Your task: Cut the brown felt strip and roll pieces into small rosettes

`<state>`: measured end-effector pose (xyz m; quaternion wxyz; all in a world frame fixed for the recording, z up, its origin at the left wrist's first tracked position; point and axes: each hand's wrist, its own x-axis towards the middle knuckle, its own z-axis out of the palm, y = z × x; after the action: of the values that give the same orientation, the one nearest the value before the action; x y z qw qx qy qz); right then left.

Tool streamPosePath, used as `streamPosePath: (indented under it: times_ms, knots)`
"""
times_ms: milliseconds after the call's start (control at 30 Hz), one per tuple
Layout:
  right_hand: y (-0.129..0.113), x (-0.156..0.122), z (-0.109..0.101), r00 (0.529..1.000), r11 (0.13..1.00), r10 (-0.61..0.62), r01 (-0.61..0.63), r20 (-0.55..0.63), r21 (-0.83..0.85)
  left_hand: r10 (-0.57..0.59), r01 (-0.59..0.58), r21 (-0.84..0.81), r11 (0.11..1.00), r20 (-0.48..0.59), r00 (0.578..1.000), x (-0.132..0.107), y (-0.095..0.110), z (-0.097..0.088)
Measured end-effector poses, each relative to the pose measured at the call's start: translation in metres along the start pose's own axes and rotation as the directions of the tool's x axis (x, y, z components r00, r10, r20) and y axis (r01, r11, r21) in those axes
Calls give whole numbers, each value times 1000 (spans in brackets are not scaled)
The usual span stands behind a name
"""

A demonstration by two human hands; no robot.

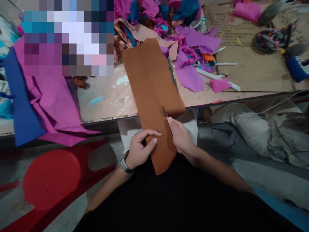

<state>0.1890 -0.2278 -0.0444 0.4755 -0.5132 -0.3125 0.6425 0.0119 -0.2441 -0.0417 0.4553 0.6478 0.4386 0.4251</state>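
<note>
Right hand point(182, 137) grips pointed tool point(164, 111) over brown sheet point(155, 80), lying from worktop point(103, 88) towards black clothing point(154, 203); left hand point(140, 149) curls over sheet, hold unclear to me. I see no cut; work looks early, most left.

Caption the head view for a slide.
Left fingers rest on a brown sheet while right fingers hold a pointed tool over it.

Pretty sure it's a craft workshop, cloth or paper, can't tell which. The counter point(108, 91) is blotched with white and blue smears point(96, 101) and heaped with bright crumpled scraps point(189, 74), plus loose white sticks point(227, 63) and a printed cardboard sheet point(241, 71). There's a pointed tool point(164, 111) over a brown sheet point(154, 80), and a red plastic stool point(51, 177) on a grey floor point(101, 158).
</note>
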Motion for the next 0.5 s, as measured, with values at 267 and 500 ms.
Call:
streamPosePath:
  times_ms: [267,500]
  knots:
    - [-1,0,1,999,1000,-16,15,40,15,-13,14,-10,1000,11,1000,-3,-3,0]
    - [0,1,0,997,997,-5,0,76,75,11,-11,-27,1000,20,1000,-7,-7,0]
